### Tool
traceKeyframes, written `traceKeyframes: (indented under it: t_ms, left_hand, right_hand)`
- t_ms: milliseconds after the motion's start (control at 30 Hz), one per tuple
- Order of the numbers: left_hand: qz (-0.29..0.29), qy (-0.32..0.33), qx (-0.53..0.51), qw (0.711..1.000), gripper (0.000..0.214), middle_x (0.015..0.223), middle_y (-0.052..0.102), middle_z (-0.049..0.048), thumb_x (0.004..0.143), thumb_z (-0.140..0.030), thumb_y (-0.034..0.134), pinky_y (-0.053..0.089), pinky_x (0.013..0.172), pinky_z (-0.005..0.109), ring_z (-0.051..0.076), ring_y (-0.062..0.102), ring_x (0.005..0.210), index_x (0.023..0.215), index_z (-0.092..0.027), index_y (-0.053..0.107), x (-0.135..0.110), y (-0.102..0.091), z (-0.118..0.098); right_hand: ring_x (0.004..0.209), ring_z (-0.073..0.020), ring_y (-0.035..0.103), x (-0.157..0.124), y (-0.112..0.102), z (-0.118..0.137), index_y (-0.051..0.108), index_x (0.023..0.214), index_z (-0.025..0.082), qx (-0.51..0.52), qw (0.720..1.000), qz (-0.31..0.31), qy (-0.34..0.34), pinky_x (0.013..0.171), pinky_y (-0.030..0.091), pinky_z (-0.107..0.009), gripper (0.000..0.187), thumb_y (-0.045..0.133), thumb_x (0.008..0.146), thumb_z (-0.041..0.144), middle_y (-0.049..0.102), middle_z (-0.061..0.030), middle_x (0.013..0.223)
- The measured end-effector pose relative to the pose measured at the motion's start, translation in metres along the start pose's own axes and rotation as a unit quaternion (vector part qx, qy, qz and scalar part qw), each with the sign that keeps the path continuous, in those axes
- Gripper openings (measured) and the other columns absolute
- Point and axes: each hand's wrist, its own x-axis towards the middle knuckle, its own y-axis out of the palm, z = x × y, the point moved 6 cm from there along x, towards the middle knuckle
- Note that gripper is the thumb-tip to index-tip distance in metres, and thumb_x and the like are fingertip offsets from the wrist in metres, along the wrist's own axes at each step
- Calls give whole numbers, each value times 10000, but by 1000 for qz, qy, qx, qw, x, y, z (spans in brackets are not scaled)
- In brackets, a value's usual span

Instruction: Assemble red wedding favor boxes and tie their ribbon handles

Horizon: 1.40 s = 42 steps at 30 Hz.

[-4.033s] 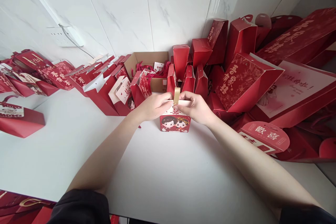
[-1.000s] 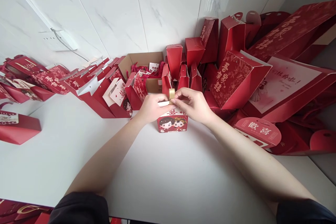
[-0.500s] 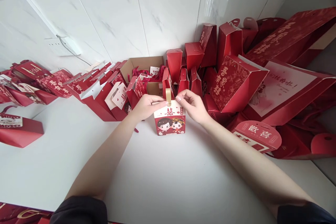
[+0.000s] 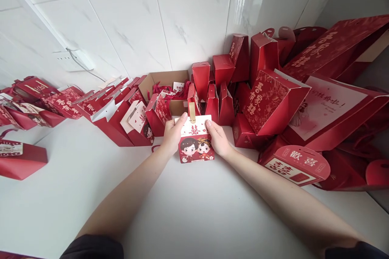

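A small red and white gift box point(image 4: 195, 143) with a cartoon couple on its front stands on the white table point(image 4: 188, 210). A gold handle point(image 4: 192, 112) sticks up from its top. My left hand point(image 4: 174, 134) grips the box's left side, fingers curled round the top edge. My right hand point(image 4: 217, 138) holds the right side in the same way. The box sits between both palms.
Folded red gift boxes point(image 4: 212, 101) and an open cardboard carton point(image 4: 165, 85) crowd the back against the tiled wall. Large red bags point(image 4: 328, 101) pile up at the right, more red bags point(image 4: 103, 109) line the left. A wall socket point(image 4: 75, 58) is at left.
Both hands have left the gold handle and top flaps and slid down to the box's sides. The box now stands a little nearer to me with its top closed.
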Motion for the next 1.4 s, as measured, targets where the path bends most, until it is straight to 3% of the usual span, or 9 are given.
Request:
traceKeyframes:
  t_ms: [233, 400, 533, 700, 800, 967, 1233, 1400]
  left_hand:
    - [-19, 9, -45, 999, 450, 725, 729, 69, 719, -582, 737, 538, 599, 298, 209, 703, 654, 804, -144, 671, -1, 0, 9]
    - [-14, 23, 32, 999, 438, 851, 762, 81, 600, -435, 867, 563, 696, 317, 231, 718, 773, 894, -139, 733, -6, 2, 1]
    - [-33, 43, 82, 995, 427, 963, 762, 112, 599, -411, 872, 565, 758, 332, 245, 712, 860, 894, -125, 756, -7, 1, -6]
    - [-7, 22, 80, 997, 415, 881, 760, 116, 618, -414, 858, 574, 711, 342, 252, 714, 799, 876, -107, 751, -6, 2, -5]
    - [6, 41, 84, 996, 384, 845, 755, 102, 640, -410, 847, 572, 699, 331, 237, 710, 768, 864, -113, 750, -6, 2, -7]
    - [31, 17, 18, 999, 355, 804, 755, 86, 679, -438, 808, 571, 714, 343, 241, 717, 729, 827, -125, 731, -2, 1, 0]
    - [-26, 106, 66, 992, 400, 972, 727, 56, 817, -557, 646, 525, 767, 266, 193, 680, 885, 958, -183, 647, -12, -16, 17]
    - [-2, 118, 100, 988, 403, 942, 724, 68, 768, -521, 703, 520, 758, 279, 202, 668, 856, 966, -172, 664, -27, -31, 15]
  right_hand:
    - [834, -211, 609, -1, -4, -2, 549, 819, 209, -27, 999, -13, -15, 816, 474, -332, 430, 409, 953, 592, 670, -15, 859]
    - [844, -209, 611, -2, -3, -1, 567, 856, 202, -35, 999, -14, -21, 809, 468, -325, 434, 391, 964, 584, 670, -20, 867]
    - [818, -198, 601, -5, -2, 1, 558, 851, 201, -47, 998, -21, -25, 784, 462, -313, 433, 378, 970, 577, 668, -16, 854]
    - [793, -198, 588, -9, -1, 4, 540, 837, 207, -69, 997, -27, -31, 756, 457, -307, 439, 369, 967, 590, 651, -9, 813]
    - [792, -200, 585, -9, -1, 4, 547, 842, 210, -82, 996, -27, -34, 759, 452, -310, 438, 369, 965, 591, 652, -9, 812]
    - [798, -210, 590, -8, -3, 3, 552, 845, 214, -99, 994, -31, -33, 759, 458, -316, 448, 353, 963, 598, 648, -9, 805]
    - [713, -184, 503, -18, -7, 10, 552, 833, 211, -146, 983, -93, -68, 674, 399, -293, 401, 354, 985, 525, 532, 8, 700]
    - [685, -184, 527, -26, 3, 23, 581, 963, 214, -163, 977, -50, -125, 661, 414, -303, 343, 381, 980, 493, 572, -2, 737]
